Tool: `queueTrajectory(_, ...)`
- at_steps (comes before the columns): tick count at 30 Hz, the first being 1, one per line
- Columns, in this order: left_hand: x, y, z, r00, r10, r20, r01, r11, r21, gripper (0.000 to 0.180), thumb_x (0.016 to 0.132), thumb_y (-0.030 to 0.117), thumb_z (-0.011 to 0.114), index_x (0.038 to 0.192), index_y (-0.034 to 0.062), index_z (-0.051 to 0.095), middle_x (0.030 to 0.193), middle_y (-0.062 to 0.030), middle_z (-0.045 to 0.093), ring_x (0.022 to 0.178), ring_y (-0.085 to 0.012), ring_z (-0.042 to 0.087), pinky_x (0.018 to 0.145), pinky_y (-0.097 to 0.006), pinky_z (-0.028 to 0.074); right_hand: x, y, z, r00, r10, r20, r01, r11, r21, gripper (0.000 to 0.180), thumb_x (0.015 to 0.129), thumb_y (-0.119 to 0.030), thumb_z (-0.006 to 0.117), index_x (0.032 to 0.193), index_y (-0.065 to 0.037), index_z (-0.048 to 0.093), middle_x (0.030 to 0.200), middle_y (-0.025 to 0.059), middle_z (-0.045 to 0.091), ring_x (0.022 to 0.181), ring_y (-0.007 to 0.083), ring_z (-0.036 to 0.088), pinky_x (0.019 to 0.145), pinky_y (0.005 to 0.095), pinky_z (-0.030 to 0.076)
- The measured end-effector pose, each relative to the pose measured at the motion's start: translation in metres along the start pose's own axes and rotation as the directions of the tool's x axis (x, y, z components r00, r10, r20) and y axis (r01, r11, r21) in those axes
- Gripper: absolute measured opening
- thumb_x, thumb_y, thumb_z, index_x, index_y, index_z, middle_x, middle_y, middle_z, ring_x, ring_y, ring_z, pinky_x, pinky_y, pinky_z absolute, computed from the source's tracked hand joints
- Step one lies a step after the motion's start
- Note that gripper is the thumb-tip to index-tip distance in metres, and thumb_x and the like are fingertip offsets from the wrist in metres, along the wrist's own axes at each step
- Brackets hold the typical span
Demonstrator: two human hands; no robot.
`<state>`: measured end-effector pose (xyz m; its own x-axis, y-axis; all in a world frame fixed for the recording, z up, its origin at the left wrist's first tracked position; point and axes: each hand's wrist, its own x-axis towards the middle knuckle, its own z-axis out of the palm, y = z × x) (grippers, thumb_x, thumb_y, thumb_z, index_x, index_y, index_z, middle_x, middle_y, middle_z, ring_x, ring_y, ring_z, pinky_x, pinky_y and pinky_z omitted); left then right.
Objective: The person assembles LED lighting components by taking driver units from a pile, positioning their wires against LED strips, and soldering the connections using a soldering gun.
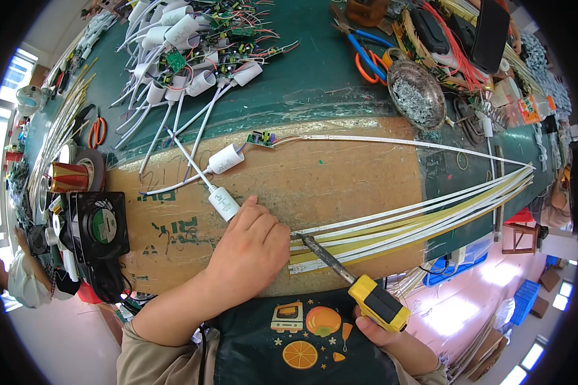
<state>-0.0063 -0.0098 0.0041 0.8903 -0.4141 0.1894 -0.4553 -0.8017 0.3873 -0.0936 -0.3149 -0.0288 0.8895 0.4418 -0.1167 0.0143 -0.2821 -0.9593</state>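
My left hand [249, 251] rests palm down on a brown cardboard sheet [340, 186], its fingers pressing the near ends of several long white and yellow light strips [417, 221]. A white cylindrical driver [223, 203] on a white cable lies just beyond its fingertips. My right hand [382, 332] grips the yellow and black handle of a soldering iron [359, 285]. The iron's dark tip touches the strip ends beside my left fingers. A second white driver [227, 158] and a small green circuit board [261, 138] wired to a single strip lie further out on the cardboard.
A pile of white drivers and green boards [186, 45] covers the far green bench. A metal dish of solder scraps [416, 93], blue and orange pliers [366, 58], a black fan [99, 228], tape rolls [77, 173] and another person's sleeve [22, 282] surround the work area.
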Motion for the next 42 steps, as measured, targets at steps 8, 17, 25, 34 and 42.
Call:
queueTrajectory(8, 0.000, 0.000, 0.000, 1.000, 0.007, 0.001, -0.007, 1.000, 0.008, 0.019, 0.072, 0.000, 0.072, 0.088, 0.0007, 0.061, 0.085, -0.0119, 0.057, 0.089, -0.0321, 0.059, 0.102, -0.052, 0.048, 0.002, 0.001, -0.001, 0.999, -0.045, 0.005, 0.045, 0.999, -0.024, 0.028, 0.081, -0.016, 0.076, 0.102, 0.000, 0.067, 0.084, 0.0104, 0.067, 0.068, 0.0258, 0.067, 0.059, 0.0327, 0.053)
queueTrajectory(17, 0.002, -0.001, -0.002, 1.000, 0.005, 0.012, -0.005, 1.000, -0.019, 0.019, 0.072, 0.002, 0.071, 0.088, 0.0009, 0.061, 0.085, -0.0118, 0.057, 0.090, -0.0317, 0.059, 0.102, -0.052, 0.047, 0.003, 0.002, 0.001, 0.999, -0.043, -0.014, 0.043, 0.999, 0.008, 0.028, 0.082, -0.018, 0.077, 0.102, 0.000, 0.067, 0.085, 0.0105, 0.067, 0.067, 0.0252, 0.066, 0.058, 0.0328, 0.053)
queueTrajectory(25, 0.002, -0.002, -0.003, 1.000, 0.003, 0.030, -0.003, 1.000, -0.022, 0.018, 0.073, 0.002, 0.071, 0.088, 0.0012, 0.061, 0.085, -0.0116, 0.057, 0.090, -0.0315, 0.059, 0.104, -0.052, 0.046, -0.002, 0.007, 0.001, 1.000, -0.005, -0.004, 0.005, 1.000, 0.021, 0.027, 0.082, -0.018, 0.078, 0.101, -0.002, 0.066, 0.085, 0.0102, 0.065, 0.065, 0.0247, 0.065, 0.055, 0.0331, 0.050)
queueTrajectory(34, 0.002, -0.002, -0.002, 1.000, 0.004, 0.025, -0.003, 1.000, -0.023, 0.017, 0.073, 0.003, 0.071, 0.087, 0.0012, 0.061, 0.084, -0.0113, 0.057, 0.090, -0.0310, 0.059, 0.104, -0.052, 0.046, 0.005, -0.007, -0.001, 0.997, 0.077, -0.022, -0.074, 0.991, 0.110, 0.021, 0.084, -0.024, 0.074, 0.081, -0.007, 0.063, 0.074, 0.0093, 0.061, 0.062, 0.0278, 0.060, 0.054, 0.0366, 0.047)
queueTrajectory(42, 0.002, -0.002, -0.002, 1.000, 0.010, 0.023, -0.009, 1.000, -0.029, 0.017, 0.073, 0.003, 0.071, 0.087, 0.0014, 0.061, 0.084, -0.0111, 0.057, 0.090, -0.0310, 0.058, 0.104, -0.051, 0.046, 0.002, -0.005, -0.001, 0.995, 0.093, -0.018, -0.092, 0.994, 0.065, 0.020, 0.084, -0.025, 0.074, 0.084, -0.008, 0.065, 0.078, 0.0091, 0.063, 0.065, 0.0278, 0.062, 0.057, 0.0365, 0.049)
